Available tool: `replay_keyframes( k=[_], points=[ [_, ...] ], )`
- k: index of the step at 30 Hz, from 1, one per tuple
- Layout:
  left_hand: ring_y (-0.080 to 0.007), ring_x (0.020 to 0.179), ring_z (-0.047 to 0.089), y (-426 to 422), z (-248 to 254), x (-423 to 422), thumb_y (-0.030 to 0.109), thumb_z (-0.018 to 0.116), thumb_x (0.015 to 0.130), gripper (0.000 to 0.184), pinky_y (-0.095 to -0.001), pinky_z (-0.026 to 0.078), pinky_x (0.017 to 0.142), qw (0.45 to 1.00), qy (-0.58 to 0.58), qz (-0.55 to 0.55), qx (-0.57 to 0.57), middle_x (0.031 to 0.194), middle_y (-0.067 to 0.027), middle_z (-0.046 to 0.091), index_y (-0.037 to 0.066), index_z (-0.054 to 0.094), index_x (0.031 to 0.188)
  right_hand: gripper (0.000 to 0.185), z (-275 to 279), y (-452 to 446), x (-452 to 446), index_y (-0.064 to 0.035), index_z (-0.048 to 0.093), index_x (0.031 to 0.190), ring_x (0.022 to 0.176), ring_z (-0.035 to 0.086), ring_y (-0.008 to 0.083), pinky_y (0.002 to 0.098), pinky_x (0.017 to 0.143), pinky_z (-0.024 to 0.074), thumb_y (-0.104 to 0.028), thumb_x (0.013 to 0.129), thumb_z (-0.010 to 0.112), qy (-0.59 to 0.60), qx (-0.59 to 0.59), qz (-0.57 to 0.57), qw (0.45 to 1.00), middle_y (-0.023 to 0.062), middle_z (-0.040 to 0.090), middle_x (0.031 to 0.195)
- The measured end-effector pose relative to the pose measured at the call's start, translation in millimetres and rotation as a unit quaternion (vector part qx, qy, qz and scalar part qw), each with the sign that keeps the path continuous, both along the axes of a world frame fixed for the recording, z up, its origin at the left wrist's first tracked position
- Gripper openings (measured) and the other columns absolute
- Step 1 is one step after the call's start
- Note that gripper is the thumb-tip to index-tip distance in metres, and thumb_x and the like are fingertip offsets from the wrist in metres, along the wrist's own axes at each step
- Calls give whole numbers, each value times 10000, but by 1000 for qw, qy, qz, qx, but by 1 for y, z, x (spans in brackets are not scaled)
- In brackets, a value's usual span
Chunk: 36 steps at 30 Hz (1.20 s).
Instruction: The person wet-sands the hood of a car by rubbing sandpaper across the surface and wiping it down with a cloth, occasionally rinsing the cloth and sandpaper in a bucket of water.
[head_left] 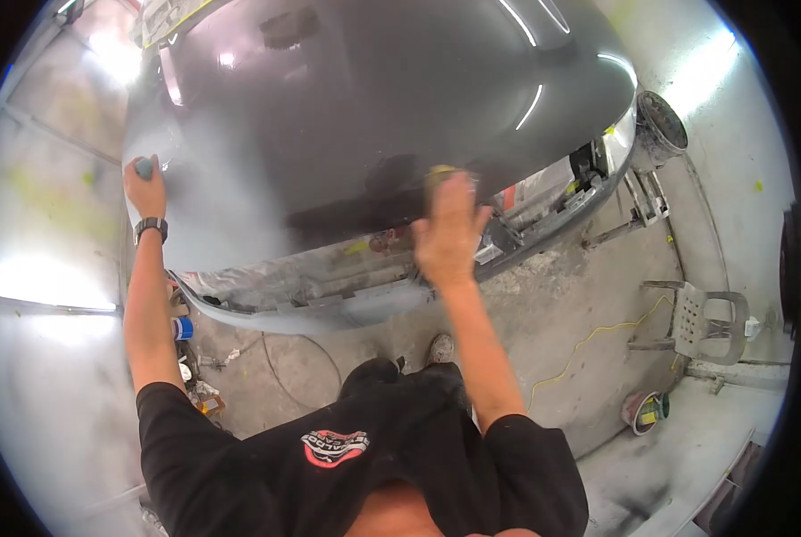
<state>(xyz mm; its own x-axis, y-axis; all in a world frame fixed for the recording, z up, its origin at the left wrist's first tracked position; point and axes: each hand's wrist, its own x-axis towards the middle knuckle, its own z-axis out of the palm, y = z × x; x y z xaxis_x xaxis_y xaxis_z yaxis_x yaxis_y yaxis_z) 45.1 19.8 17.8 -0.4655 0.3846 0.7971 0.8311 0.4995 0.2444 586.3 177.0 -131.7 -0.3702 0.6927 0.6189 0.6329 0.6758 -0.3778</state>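
Note:
A dark grey car hood [347,116], pale grey along its left part, spreads in front of me. My left hand [146,190] is at the hood's left edge, its fingers closed around a small blue-grey lump [144,167] whose kind I cannot make out. Near the hood's front edge, my right hand [452,237] presses a yellowish pad [440,175] against the surface; motion blurs both. Darker, wet-looking patches show on the hood beside the pad. Below the hood's edge lies the open front end with its grey bumper [364,310].
A dirty bucket [661,125] stands beyond the car's right corner. Behind on the right are a plastic chair [700,322], a yellow cord [588,338] and a small bucket [644,413]. A blue can [182,328] and clutter lie at floor left, near a dark hose [279,385].

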Motion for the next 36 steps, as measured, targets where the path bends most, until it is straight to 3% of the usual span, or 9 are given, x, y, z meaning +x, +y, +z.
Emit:
replay_keyframes(
  k=[4, 7, 11, 15, 18, 25, 31, 34, 36],
  points=[
    [-394, 1197, 578, -5, -33, -21, 326, 762, 945, 421, -489, 459, 1035, 999, 47, 15, 23, 1223, -221, 656, 11, 660, 1206, 705, 15, -2, -7, 19, 381, 1585, 1573, 284, 349, 673, 1223, 181, -364, 1024, 573, 88, -48, -32, 995, 161, 343, 1687],
    [-400, 1210, 574, -2, -19, -20, 316, 757, 946, 408, -496, 446, 1063, 999, 33, -21, 24, 1245, -214, 652, 7, 655, 1193, 633, 38, -8, -30, 10, 432, 1559, 1527, 367, 378, 634, 1219, 256, -306, 1028, 575, -83, 42, 146, 985, 177, 404, 1649],
    [-407, 1181, 575, 1, -13, -26, 305, 759, 939, 379, -491, 459, 1032, 998, -10, -29, 61, 1219, -200, 642, 47, 650, 1194, 502, 125, 68, -129, -17, 529, 1491, 1429, 493, 391, 581, 1193, 358, -174, 1020, 597, -114, 98, 192, 970, 177, 492, 1581],
    [-387, 1132, 592, -5, -16, -17, 273, 757, 946, 343, -470, 481, 989, 995, -39, -29, 82, 1177, -190, 633, 61, 643, 1191, 394, 158, 92, -173, 20, 609, 1389, 1384, 539, 400, 557, 1184, 382, -132, 1026, 595, -123, 107, 221, 962, 200, 604, 1460],
    [-387, 1105, 595, -5, -14, -18, 257, 759, 945, 336, -468, 487, 973, 995, -36, -25, 86, 1164, -184, 630, 63, 635, 1190, 446, 126, 68, -144, -4, 574, 1450, 1418, 513, 389, 567, 1190, 375, -132, 1023, 599, -47, 34, 295, 954, 175, 555, 1527],
    [-417, 1092, 585, -3, -13, -15, 262, 770, 928, 344, -497, 478, 975, 994, -51, -7, 92, 1167, -187, 614, 86, 631, 1188, 611, 184, 108, -221, -118, 328, 1641, 1584, 261, 334, 581, 1284, 151, -236, 1071, 512, -283, 15, 322, 903, 111, 292, 1717],
    [-418, 1118, 581, -6, -7, -14, 243, 776, 918, 325, -502, 473, 986, 992, -86, -24, 93, 1154, -184, 613, 84, 639, 1166, 532, 196, 171, -315, -112, 365, 1629, 1583, 264, 335, 570, 1276, 179, -312, 1135, 369, -273, 5, 356, 894, 110, 313, 1708],
    [-408, 1102, 585, -7, -8, -15, 239, 777, 916, 321, -486, 478, 979, 993, -62, -29, 92, 1150, -178, 614, 83, 638, 1161, 535, 194, 151, -275, -117, 390, 1618, 1567, 303, 351, 563, 1270, 209, -283, 1113, 462, -158, 6, 399, 903, 116, 355, 1689],
    [-402, 1091, 586, -7, -7, -15, 236, 777, 915, 323, -481, 480, 972, 992, -70, -39, 95, 1152, -173, 616, 85, 636, 1163, 545, 186, 136, -248, -125, 415, 1605, 1555, 329, 349, 560, 1266, 226, -239, 1085, 531, -197, 13, 407, 892, 114, 382, 1676]
  ],
)
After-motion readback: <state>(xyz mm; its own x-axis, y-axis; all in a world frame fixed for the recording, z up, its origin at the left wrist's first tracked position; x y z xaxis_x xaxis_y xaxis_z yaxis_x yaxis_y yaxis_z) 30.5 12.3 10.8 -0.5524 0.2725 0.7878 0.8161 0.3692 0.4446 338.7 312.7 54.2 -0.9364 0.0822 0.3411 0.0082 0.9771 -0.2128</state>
